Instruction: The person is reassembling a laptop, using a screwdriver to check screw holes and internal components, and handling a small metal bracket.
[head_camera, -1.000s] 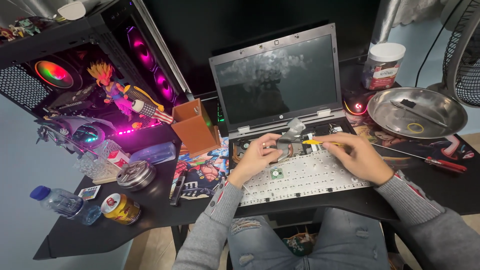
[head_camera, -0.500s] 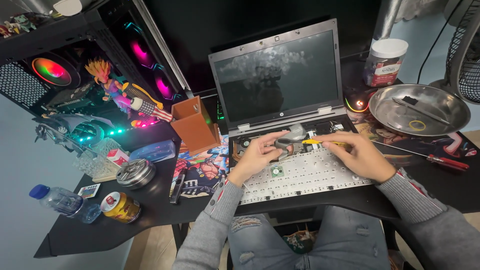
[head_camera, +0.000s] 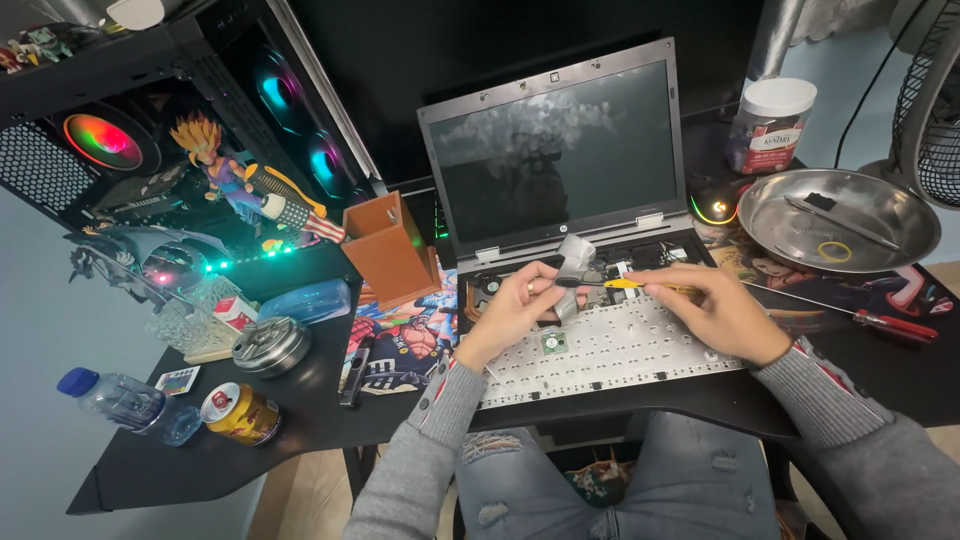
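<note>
An open grey laptop (head_camera: 560, 150) stands on the black desk with its keyboard (head_camera: 610, 355) flipped face down toward me, white underside up. My left hand (head_camera: 515, 310) pinches the grey ribbon cable (head_camera: 573, 262) that rises from the exposed laptop base. My right hand (head_camera: 715, 310) holds a thin yellow-handled tool (head_camera: 625, 284) whose tip points left at the cable, close to my left fingers.
A round metal tray (head_camera: 900, 215) with small parts sits at right, a red-handled screwdriver (head_camera: 890, 324) below it. A jar (head_camera: 772, 125), a lit mouse (head_camera: 713, 208), a brown box (head_camera: 385, 250), a lit computer case (head_camera: 150, 150), a water bottle (head_camera: 125, 403) and a can (head_camera: 240, 412) stand around.
Both hands stay at the laptop's base. The ribbon cable stands a little higher between my left fingers, and the yellow tool has edged left toward it.
</note>
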